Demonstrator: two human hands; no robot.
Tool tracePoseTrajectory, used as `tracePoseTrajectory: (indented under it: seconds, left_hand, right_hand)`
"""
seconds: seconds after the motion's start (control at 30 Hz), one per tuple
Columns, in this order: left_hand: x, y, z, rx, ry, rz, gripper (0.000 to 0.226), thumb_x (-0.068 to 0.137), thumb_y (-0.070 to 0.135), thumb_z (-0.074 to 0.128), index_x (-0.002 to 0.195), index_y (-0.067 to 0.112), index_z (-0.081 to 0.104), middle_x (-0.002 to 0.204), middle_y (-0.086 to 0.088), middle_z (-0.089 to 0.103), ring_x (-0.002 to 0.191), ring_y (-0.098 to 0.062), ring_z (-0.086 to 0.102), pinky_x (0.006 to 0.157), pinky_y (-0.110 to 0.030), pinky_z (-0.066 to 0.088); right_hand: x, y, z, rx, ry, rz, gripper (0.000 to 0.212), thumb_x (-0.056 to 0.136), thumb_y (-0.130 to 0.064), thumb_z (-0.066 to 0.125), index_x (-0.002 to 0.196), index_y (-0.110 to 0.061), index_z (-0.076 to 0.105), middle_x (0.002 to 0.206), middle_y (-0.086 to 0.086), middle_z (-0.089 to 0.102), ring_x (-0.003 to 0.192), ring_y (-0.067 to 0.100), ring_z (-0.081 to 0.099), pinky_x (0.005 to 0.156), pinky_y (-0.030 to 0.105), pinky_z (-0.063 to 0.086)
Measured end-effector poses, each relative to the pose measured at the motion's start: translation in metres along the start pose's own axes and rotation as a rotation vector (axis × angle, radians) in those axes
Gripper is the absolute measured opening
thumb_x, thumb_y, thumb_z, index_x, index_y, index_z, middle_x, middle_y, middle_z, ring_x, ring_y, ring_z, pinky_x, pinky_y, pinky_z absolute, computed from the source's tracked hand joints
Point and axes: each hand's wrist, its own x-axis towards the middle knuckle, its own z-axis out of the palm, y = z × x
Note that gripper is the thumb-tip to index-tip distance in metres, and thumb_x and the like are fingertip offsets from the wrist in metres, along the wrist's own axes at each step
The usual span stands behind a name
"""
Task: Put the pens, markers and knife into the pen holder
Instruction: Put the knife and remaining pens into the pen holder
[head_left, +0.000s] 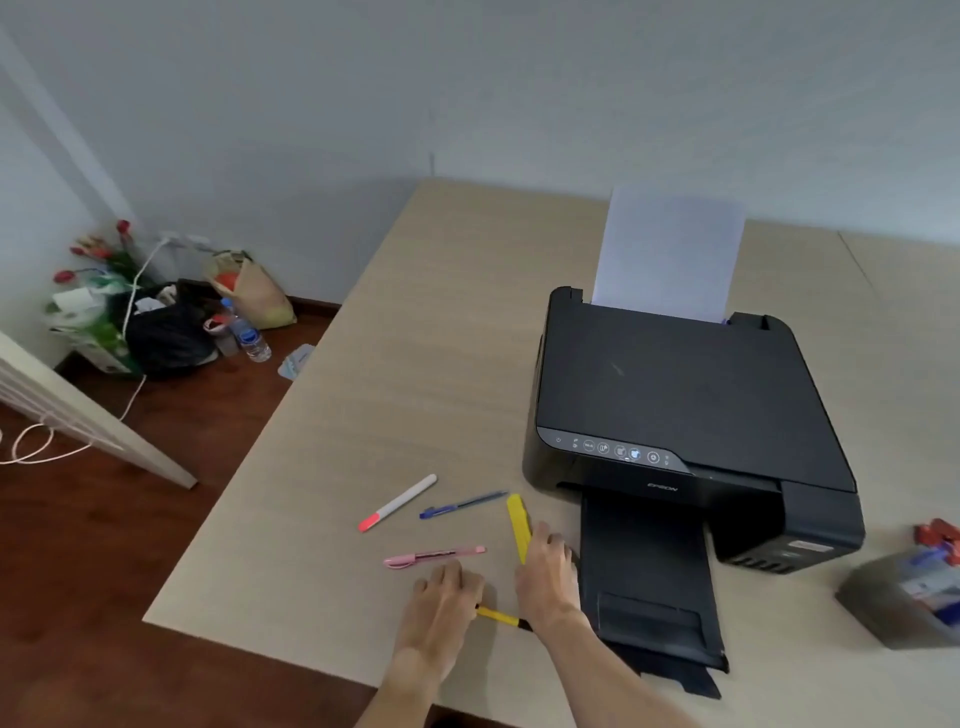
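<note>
On the table (415, 312), the left hand (441, 603) pinches one end of a yellow pen (497, 617), while the right hand (545, 577) closes around the lower end of the yellow knife (518, 522). The red-tipped marker (397, 503), blue pen (462, 504) and pink pen (434, 556) lie loose just beyond the hands, and the pen holder (904, 597) stands far right, past the printer (675, 395).

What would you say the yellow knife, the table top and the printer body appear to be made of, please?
The yellow knife looks like moulded plastic: a uniform bright colour with a smooth, slightly glossy face. The table top looks like wood-effect laminate, pale beige with a faint straight grain and a matt surface, though real veneer cannot be ruled out. The printer body looks like matt black plastic.
</note>
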Motion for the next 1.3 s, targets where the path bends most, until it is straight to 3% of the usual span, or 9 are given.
tracePoseTrajectory:
  seconds: [0.07, 0.13, 0.23, 0.37, 0.53, 0.67, 0.87, 1.07, 1.3]
  left_hand:
    - [0.001, -0.008, -0.001, 0.050, -0.016, -0.007, 0.023, 0.083, 0.010, 0.066, 0.105, 0.016, 0.060, 0.108, -0.010, 0.060, 0.102, -0.030, 0.057, 0.085, -0.039, 0.049]
    - [0.002, -0.017, -0.003, 0.108, -0.040, 0.008, 0.045, 0.049, 0.010, 0.090, 0.088, 0.014, 0.066, 0.085, -0.009, 0.067, 0.080, -0.027, 0.066, 0.068, -0.037, 0.057]
    - [0.007, -0.031, -0.006, 0.085, 0.068, 0.035, 0.074, 0.021, 0.006, 0.093, 0.087, 0.017, 0.063, 0.069, -0.002, 0.065, 0.063, -0.021, 0.065, 0.050, -0.034, 0.057]
    - [0.008, -0.031, -0.045, -0.283, 0.124, 0.010, 0.026, 0.080, 0.003, 0.062, 0.092, 0.025, 0.054, 0.095, 0.007, 0.067, 0.090, -0.015, 0.062, 0.073, -0.031, 0.051]
    - [0.018, 0.002, -0.086, -0.766, 0.276, -0.034, 0.016, 0.079, 0.011, 0.057, 0.072, 0.024, 0.061, 0.066, 0.012, 0.066, 0.066, -0.006, 0.068, 0.065, -0.034, 0.060]
    - [0.018, 0.062, -0.116, -0.779, 0.512, 0.015, 0.008, 0.075, 0.015, 0.062, 0.070, 0.019, 0.068, 0.058, 0.019, 0.063, 0.057, -0.001, 0.059, 0.055, -0.007, 0.041]
    - [0.029, 0.165, -0.126, -0.821, 0.555, 0.057, 0.019, 0.091, 0.021, 0.061, 0.073, 0.021, 0.065, 0.070, 0.003, 0.061, 0.070, -0.009, 0.057, 0.061, -0.017, 0.042]
    - [0.036, 0.273, -0.128, -0.856, 0.527, 0.164, 0.024, 0.096, 0.017, 0.054, 0.073, 0.020, 0.060, 0.074, 0.006, 0.058, 0.069, -0.006, 0.056, 0.063, -0.019, 0.042]
    - [0.047, 0.351, -0.126, -0.806, 0.428, 0.301, 0.010, 0.097, 0.025, 0.054, 0.088, 0.027, 0.059, 0.071, 0.005, 0.065, 0.067, -0.008, 0.065, 0.063, -0.025, 0.055]
  right_hand:
    - [0.003, -0.004, -0.001, 0.090, -0.031, 0.043, 0.033, 0.085, 0.005, 0.043, 0.116, -0.006, 0.039, 0.114, 0.017, 0.052, 0.102, 0.035, 0.056, 0.083, 0.041, 0.050]
    - [0.002, -0.005, -0.003, 0.145, -0.058, 0.059, 0.034, 0.086, 0.007, 0.040, 0.118, -0.002, 0.042, 0.117, 0.019, 0.049, 0.101, 0.037, 0.056, 0.081, 0.040, 0.048]
    - [0.000, -0.004, -0.008, 0.211, -0.029, 0.035, 0.030, 0.082, 0.005, 0.042, 0.111, 0.000, 0.049, 0.114, 0.019, 0.050, 0.098, 0.039, 0.056, 0.079, 0.040, 0.045]
    - [-0.010, 0.001, -0.027, 0.363, -0.009, -0.061, 0.016, 0.073, -0.004, 0.047, 0.078, -0.019, 0.048, 0.084, 0.008, 0.052, 0.068, 0.026, 0.050, 0.056, 0.035, 0.043]
    - [-0.027, 0.034, -0.053, 0.429, 0.105, -0.211, 0.011, 0.075, -0.017, 0.055, 0.075, -0.020, 0.045, 0.075, 0.001, 0.052, 0.066, 0.017, 0.046, 0.053, 0.022, 0.032]
    - [-0.039, 0.082, -0.081, 0.472, 0.210, -0.298, 0.017, 0.082, -0.023, 0.055, 0.073, -0.023, 0.041, 0.066, -0.005, 0.048, 0.056, 0.012, 0.044, 0.049, 0.021, 0.034]
    - [-0.054, 0.174, -0.131, 0.473, 0.368, -0.308, 0.013, 0.091, -0.021, 0.050, 0.095, -0.031, 0.043, 0.068, -0.014, 0.045, 0.056, 0.011, 0.044, 0.059, 0.023, 0.033]
    - [-0.068, 0.270, -0.189, 0.620, 0.584, -0.055, 0.019, 0.087, -0.014, 0.057, 0.080, -0.022, 0.041, 0.063, -0.003, 0.050, 0.054, 0.012, 0.049, 0.051, 0.021, 0.034]
    - [-0.060, 0.339, -0.226, 0.842, 0.744, 0.196, 0.020, 0.086, -0.010, 0.056, 0.077, -0.019, 0.039, 0.068, 0.009, 0.055, 0.062, 0.025, 0.053, 0.055, 0.037, 0.041]
